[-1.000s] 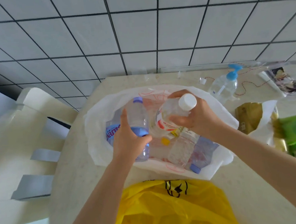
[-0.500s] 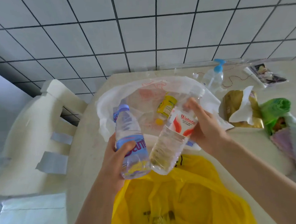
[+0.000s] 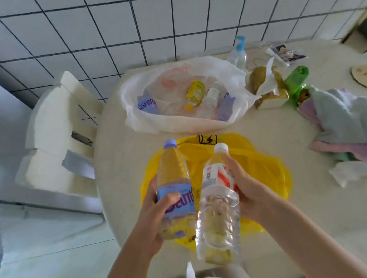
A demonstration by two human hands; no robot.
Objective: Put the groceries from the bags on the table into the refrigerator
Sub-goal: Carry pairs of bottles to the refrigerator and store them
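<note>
My left hand (image 3: 155, 214) grips a clear water bottle with a blue label and blue cap (image 3: 174, 178). Beside it, my right hand (image 3: 250, 190) holds a clear bottle with a red-and-white label and white cap (image 3: 218, 193). Both bottles hang over a yellow plastic bag (image 3: 264, 165) at the table's near side. Farther back lies an open white plastic bag (image 3: 177, 122); inside are a small yellow bottle (image 3: 194, 91), a blue-labelled bottle (image 3: 147, 105) and several other clear bottles. The refrigerator is out of view.
A white chair (image 3: 54, 135) stands left of the beige table (image 3: 123, 156). On the right lie a brown packet (image 3: 258, 77), a green bag (image 3: 295, 79), a pale cloth bundle (image 3: 350, 114) and a blue-capped pump bottle (image 3: 238, 52). A tiled wall runs behind.
Both hands lifted their bottles out of the white bag and drew them back toward me, over the yellow bag. The view pulled away from the table.
</note>
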